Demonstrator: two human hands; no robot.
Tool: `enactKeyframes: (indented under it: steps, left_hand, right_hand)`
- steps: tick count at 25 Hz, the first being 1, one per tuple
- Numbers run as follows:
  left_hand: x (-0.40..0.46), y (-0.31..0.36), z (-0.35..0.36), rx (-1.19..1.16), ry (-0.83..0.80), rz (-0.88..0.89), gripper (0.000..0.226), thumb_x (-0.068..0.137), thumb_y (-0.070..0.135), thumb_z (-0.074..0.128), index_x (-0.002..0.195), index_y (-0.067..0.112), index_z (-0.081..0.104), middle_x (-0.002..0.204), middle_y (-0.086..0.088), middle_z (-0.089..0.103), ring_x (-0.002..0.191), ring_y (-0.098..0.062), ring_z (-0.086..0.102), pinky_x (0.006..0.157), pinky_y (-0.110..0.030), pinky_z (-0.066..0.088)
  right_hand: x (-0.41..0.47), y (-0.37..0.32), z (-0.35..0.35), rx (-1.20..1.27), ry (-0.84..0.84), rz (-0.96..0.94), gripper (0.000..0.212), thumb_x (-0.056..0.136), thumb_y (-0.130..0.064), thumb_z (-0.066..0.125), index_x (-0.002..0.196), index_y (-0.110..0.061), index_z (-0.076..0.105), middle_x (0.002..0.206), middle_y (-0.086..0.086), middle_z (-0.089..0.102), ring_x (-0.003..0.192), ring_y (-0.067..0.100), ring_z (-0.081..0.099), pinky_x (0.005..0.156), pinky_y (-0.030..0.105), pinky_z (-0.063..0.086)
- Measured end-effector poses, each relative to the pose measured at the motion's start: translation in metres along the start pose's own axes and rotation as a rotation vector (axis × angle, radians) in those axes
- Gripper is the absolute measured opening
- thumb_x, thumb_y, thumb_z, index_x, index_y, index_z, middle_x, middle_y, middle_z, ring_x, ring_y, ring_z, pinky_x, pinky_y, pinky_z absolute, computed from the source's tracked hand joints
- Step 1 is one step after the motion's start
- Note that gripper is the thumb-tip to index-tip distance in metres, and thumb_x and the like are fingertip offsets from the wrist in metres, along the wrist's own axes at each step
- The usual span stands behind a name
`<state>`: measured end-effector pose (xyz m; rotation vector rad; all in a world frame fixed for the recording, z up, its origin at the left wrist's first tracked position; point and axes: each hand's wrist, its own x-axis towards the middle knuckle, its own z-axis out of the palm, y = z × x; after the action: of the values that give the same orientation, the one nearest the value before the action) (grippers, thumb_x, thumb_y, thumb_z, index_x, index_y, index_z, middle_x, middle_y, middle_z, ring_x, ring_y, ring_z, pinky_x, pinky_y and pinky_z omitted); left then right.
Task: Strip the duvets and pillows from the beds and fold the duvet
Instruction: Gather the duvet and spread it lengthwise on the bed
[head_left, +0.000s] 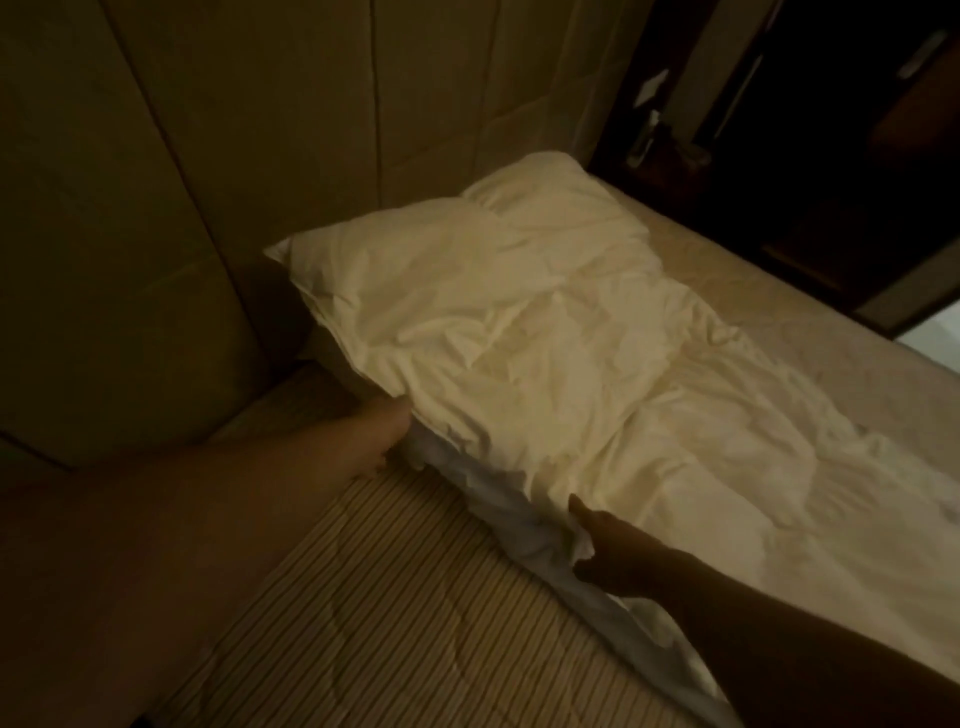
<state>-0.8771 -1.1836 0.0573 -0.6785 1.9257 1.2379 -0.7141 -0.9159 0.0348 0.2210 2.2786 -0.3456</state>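
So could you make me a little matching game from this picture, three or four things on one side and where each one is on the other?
Things:
1. left hand
2. right hand
3. duvet
4. headboard

Places:
A. upright behind the bed
B. crumpled across the mattress
C. gripping the duvet edge nearer the headboard
D. gripping the duvet edge further from the headboard

Pairs: 1-C, 2-D, 3-B, 4-A

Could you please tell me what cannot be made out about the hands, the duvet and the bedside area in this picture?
- Left hand: fingers tucked under the duvet, head view; the grip is unseen.
- Right hand: in shadow, fingers hidden in the duvet's folded edge.
- Duvet's far end: cut off by the right frame edge.
- Bedside items: too dark and blurred to identify.
- Any pillow: covered by the duvet, if present.
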Motion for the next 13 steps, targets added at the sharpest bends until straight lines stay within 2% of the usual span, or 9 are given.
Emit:
enactKeyframes:
  steps: [2, 3, 5, 7, 10, 13]
  left_hand:
    - [-0.026, -0.001, 0.021, 0.303, -0.168, -0.038, 0.071, 0.096, 0.058, 0.037, 0.140, 0.003, 0.043, 0.123, -0.018, 0.055, 0.116, -0.037, 0.052, 0.101, -0.045, 0.041]
    - [-0.036, -0.001, 0.035, 0.460, -0.194, 0.020, 0.068, 0.097, 0.056, 0.036, 0.138, 0.003, 0.046, 0.122, -0.017, 0.056, 0.115, -0.035, 0.053, 0.104, -0.042, 0.041]
    - [-0.052, 0.000, 0.065, 0.806, -0.183, 0.254, 0.061, 0.101, 0.049, 0.034, 0.140, 0.003, 0.044, 0.137, -0.018, 0.052, 0.124, -0.033, 0.049, 0.102, -0.033, 0.038]
    - [-0.072, -0.003, 0.093, 1.037, -0.168, 0.529, 0.061, 0.099, 0.050, 0.035, 0.140, 0.005, 0.046, 0.142, -0.017, 0.049, 0.126, -0.031, 0.049, 0.096, -0.031, 0.039]
    - [-0.090, -0.004, 0.124, 1.147, -0.177, 0.745, 0.057, 0.091, 0.055, 0.040, 0.128, 0.015, 0.058, 0.129, -0.011, 0.059, 0.110, -0.027, 0.057, 0.081, -0.032, 0.044]
    - [-0.117, 0.000, 0.143, 1.215, -0.137, 0.854, 0.059, 0.089, 0.058, 0.040, 0.133, 0.020, 0.053, 0.134, -0.009, 0.056, 0.117, -0.029, 0.054, 0.090, -0.038, 0.047]
  right_hand:
    - [-0.020, 0.005, 0.016, 0.036, 0.189, 0.032, 0.088, 0.091, -0.049, 0.055, 0.156, -0.026, -0.001, 0.160, 0.003, 0.022, 0.143, 0.022, 0.028, 0.117, 0.034, 0.025]
    - [-0.035, 0.008, 0.019, 0.033, 0.270, 0.055, 0.083, 0.093, -0.045, 0.053, 0.156, -0.026, 0.003, 0.159, 0.001, 0.025, 0.141, 0.021, 0.031, 0.115, 0.033, 0.026]
    - [-0.064, 0.017, 0.023, 0.029, 0.348, 0.124, 0.073, 0.096, -0.039, 0.050, 0.156, -0.025, 0.010, 0.157, 0.001, 0.029, 0.139, 0.021, 0.035, 0.114, 0.034, 0.028]
    - [-0.091, 0.027, 0.024, 0.042, 0.381, 0.197, 0.067, 0.097, -0.038, 0.048, 0.155, -0.024, 0.016, 0.157, 0.001, 0.030, 0.139, 0.022, 0.035, 0.115, 0.035, 0.028]
    - [-0.129, 0.043, 0.024, 0.098, 0.425, 0.268, 0.062, 0.097, -0.038, 0.048, 0.152, -0.023, 0.026, 0.155, 0.001, 0.034, 0.135, 0.022, 0.040, 0.113, 0.034, 0.031]
    - [-0.163, 0.060, 0.022, 0.139, 0.497, 0.312, 0.057, 0.097, -0.039, 0.050, 0.149, -0.023, 0.033, 0.153, 0.000, 0.037, 0.130, 0.020, 0.045, 0.109, 0.033, 0.036]
